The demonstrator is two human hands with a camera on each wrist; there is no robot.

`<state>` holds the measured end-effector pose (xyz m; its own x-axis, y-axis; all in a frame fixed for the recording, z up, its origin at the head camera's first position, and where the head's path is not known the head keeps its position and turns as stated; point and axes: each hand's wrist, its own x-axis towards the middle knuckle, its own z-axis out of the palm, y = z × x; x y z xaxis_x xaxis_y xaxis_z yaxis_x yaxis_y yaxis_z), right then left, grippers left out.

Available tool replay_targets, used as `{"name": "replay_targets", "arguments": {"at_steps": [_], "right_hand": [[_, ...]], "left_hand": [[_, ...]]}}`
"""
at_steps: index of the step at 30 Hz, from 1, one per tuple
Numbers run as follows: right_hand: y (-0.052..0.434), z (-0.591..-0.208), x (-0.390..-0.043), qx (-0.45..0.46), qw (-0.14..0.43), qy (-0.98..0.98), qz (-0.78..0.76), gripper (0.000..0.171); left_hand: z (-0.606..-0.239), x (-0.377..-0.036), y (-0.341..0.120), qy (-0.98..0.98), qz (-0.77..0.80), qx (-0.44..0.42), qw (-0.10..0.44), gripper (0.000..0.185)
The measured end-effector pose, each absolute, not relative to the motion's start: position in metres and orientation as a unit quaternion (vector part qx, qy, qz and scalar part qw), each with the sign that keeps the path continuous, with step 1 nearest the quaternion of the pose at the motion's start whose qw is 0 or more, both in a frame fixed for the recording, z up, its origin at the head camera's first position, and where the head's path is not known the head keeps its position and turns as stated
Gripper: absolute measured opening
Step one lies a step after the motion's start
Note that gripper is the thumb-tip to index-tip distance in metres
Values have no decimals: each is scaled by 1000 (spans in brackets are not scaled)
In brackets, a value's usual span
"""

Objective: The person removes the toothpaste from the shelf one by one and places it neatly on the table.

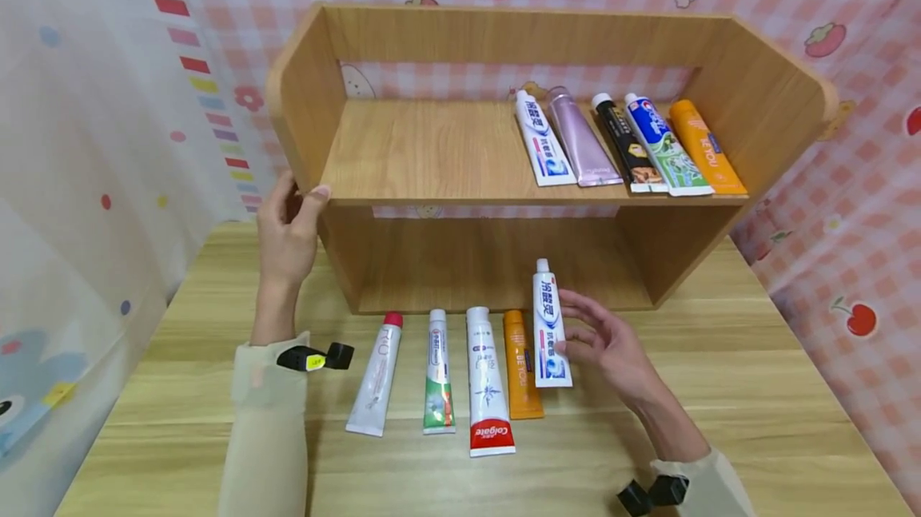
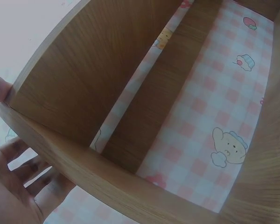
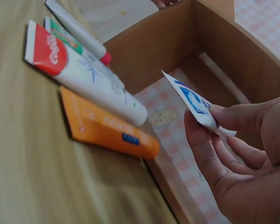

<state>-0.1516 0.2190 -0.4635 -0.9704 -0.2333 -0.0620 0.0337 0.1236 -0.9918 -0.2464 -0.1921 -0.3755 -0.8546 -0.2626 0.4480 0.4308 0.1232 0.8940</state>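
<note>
My right hand [image 1: 579, 331] pinches a white and blue toothpaste tube [image 1: 550, 327] by its flat tail, cap pointing at the shelf, just above the table. In the right wrist view the thumb and fingers [image 3: 203, 140] clamp the tube's crimped end [image 3: 192, 100]. My left hand [image 1: 297, 201] grips the left side panel of the wooden shelf unit [image 1: 302, 101], thumb on the front edge. The left wrist view shows that panel's edge [image 2: 84, 163] with my fingers [image 2: 23, 182] behind it.
Several tubes lie in a row on the table in front of the shelf: a white red-capped tube [image 1: 376, 377], a green one [image 1: 437, 377], a Colgate tube [image 1: 489, 385] and an orange tube [image 1: 521, 369]. Several more tubes lie on the upper shelf's right half [image 1: 626, 145].
</note>
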Motion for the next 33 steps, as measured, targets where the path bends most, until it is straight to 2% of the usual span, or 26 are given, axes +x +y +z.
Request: {"name": "replay_targets", "arguments": {"at_steps": [16,33], "right_hand": [[246,-494,-142,-47,160,764,-624,76],[236,-500,-134,-27,184,789,-586,71]], "left_hand": [[-377,-250,-192,-682,-674,-71,274,32],[-375,-248,-190,-695,-665,-60,267,33]]}}
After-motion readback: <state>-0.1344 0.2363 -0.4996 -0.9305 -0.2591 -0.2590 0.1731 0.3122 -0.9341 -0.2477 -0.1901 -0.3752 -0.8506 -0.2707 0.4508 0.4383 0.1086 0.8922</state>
